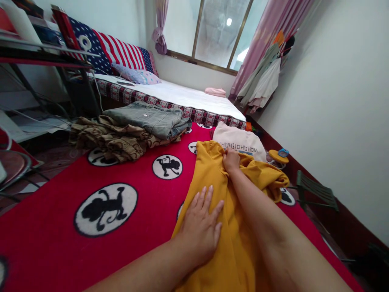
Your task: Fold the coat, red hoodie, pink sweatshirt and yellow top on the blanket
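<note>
A mustard-yellow garment (212, 170) lies spread on a red blanket (146, 190) printed with black monkey figures in white circles. My left hand (202, 225) rests flat on the garment's near part, fingers stretched out. Farther away, my right hand (231, 159) is closed, pinching a fold of the yellow fabric near its far end. The right side of the garment is bunched up.
A folded white shirt with lettering (240, 140) lies just beyond the yellow garment. Folded grey trousers (152, 117) and camouflage clothing (112, 140) are stacked at the left. A mattress (182, 95) lies behind, a green folding chair (316, 190) and a wall stand at the right.
</note>
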Available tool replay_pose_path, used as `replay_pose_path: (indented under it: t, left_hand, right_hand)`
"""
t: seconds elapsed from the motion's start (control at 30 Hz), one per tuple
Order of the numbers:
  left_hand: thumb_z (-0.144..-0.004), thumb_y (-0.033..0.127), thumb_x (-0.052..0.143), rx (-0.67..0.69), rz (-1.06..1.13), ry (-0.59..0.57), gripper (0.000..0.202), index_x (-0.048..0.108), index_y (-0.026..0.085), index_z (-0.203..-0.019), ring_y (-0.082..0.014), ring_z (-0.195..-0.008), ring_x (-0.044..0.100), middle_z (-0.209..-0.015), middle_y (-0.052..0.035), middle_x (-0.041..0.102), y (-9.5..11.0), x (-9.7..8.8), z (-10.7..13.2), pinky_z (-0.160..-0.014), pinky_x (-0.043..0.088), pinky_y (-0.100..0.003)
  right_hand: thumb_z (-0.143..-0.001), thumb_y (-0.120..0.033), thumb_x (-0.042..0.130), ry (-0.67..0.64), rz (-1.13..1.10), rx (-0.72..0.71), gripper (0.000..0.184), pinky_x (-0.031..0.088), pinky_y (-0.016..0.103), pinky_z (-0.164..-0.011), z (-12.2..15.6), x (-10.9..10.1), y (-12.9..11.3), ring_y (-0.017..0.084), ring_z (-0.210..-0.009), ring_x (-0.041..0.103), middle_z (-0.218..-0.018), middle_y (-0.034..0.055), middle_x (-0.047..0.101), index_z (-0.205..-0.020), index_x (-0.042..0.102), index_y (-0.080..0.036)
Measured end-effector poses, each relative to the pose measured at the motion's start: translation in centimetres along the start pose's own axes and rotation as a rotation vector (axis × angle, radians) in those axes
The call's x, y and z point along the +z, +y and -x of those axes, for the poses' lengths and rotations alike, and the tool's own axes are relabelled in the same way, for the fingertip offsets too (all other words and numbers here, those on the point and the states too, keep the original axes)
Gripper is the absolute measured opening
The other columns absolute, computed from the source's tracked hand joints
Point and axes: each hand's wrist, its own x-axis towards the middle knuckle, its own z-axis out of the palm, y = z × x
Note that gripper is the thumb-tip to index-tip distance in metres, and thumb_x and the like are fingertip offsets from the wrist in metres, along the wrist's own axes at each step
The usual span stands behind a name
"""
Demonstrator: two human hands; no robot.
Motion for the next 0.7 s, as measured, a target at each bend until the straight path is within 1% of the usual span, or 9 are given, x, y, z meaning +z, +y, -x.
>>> replay_pose_path:
  t: [0.07,0.13,0.23,0.33,0.4,0.43,0.5,0.6,0.7]
  left_hand:
    - [-0.091,0.039,0.050,-0.003,0.004,-0.021,0.055,0.045,0.027,-0.144,-0.0332,-0.148,0.015,-0.161,-0.0119,0.016,0.0,-0.2,-0.1,-0.118,0.023,-0.053]
    - [-0.091,0.040,0.049,-0.002,0.002,-0.034,0.055,0.046,0.026,-0.144,-0.0340,-0.148,0.015,-0.161,-0.0126,0.016,-0.1,-0.3,-0.2,-0.118,0.022,-0.054]
    - [-0.091,0.040,0.049,0.007,-0.009,-0.032,0.054,0.047,0.025,-0.143,-0.0352,-0.147,0.015,-0.161,-0.0136,0.015,-0.3,-0.2,-0.2,-0.118,0.022,-0.054]
    - [-0.092,0.040,0.050,0.023,-0.017,-0.001,0.053,0.049,0.025,-0.142,-0.0350,-0.147,0.016,-0.161,-0.0131,0.015,-0.3,0.1,-0.1,-0.118,0.022,-0.054]
    - [-0.092,0.039,0.049,0.027,-0.023,0.015,0.052,0.049,0.025,-0.142,-0.0346,-0.147,0.017,-0.161,-0.0129,0.016,-0.3,0.2,-0.1,-0.118,0.021,-0.053]
    - [-0.092,0.038,0.050,0.024,-0.028,0.016,0.052,0.049,0.025,-0.142,-0.0347,-0.147,0.017,-0.161,-0.0132,0.017,-0.3,0.2,-0.1,-0.118,0.021,-0.053]
    - [-0.091,0.037,0.050,0.018,-0.037,0.006,0.052,0.049,0.024,-0.142,-0.0354,-0.147,0.017,-0.160,-0.0149,0.018,-0.2,0.1,-0.2,-0.118,0.021,-0.053]
    - [-0.092,0.037,0.049,0.015,-0.048,-0.014,0.053,0.049,0.023,-0.142,-0.0361,-0.146,0.018,-0.160,-0.0171,0.019,-0.1,-0.1,-0.2,-0.117,0.021,-0.053]
    - [-0.092,0.037,0.048,0.021,-0.055,-0.003,0.052,0.050,0.023,-0.142,-0.0355,-0.146,0.020,-0.160,-0.0158,0.020,-0.1,-0.2,-0.2,-0.117,0.023,-0.052]
  right_hand:
    - [-0.090,-0.011,0.041,-0.013,-0.008,-0.027,0.033,0.046,0.034,-0.086,0.5,0.3,-0.2,0.026,-0.102,0.065,-0.120,0.0197,0.063,-0.116,0.061,-0.010]
    - [-0.086,-0.012,0.049,-0.055,-0.019,-0.071,0.032,0.047,0.033,-0.084,0.8,-0.3,-0.2,0.026,-0.100,0.065,-0.120,0.0185,0.064,-0.115,0.062,-0.010]
    - [-0.080,-0.016,0.062,-0.103,-0.065,-0.184,0.036,0.048,0.026,-0.082,1.5,-3.2,1.0,0.020,-0.096,0.066,-0.110,0.0083,0.070,-0.116,0.064,-0.018]
    - [-0.085,-0.020,0.054,0.074,-0.097,-0.233,0.030,0.047,0.025,-0.080,2.4,-7.1,4.5,0.018,-0.088,0.067,-0.099,0.0036,0.074,-0.111,0.069,-0.021]
    - [-0.084,-0.017,0.049,0.191,-0.030,-0.173,0.029,0.047,0.028,-0.079,3.1,-9.1,7.7,0.020,-0.087,0.067,-0.095,0.0054,0.074,-0.101,0.073,-0.020]
    - [-0.081,-0.014,0.050,0.194,0.025,-0.140,0.030,0.047,0.029,-0.079,3.4,-9.6,9.3,0.021,-0.089,0.067,-0.096,0.0062,0.074,-0.099,0.073,-0.019]
    - [-0.075,-0.011,0.054,0.125,0.118,-0.112,0.035,0.047,0.029,-0.082,4.1,-9.9,12.4,0.023,-0.097,0.065,-0.105,0.0085,0.072,-0.103,0.073,-0.018]
    - [-0.072,-0.025,0.066,0.037,0.140,-0.038,0.045,0.047,0.032,-0.085,5.0,-9.0,15.7,0.026,-0.103,0.062,-0.114,0.0136,0.068,-0.116,0.067,-0.014]
    - [-0.071,-0.040,0.069,-0.009,0.036,0.130,0.036,0.049,0.033,-0.073,5.5,-8.0,17.5,0.027,-0.086,0.065,-0.089,0.0125,0.071,-0.095,0.072,-0.013]
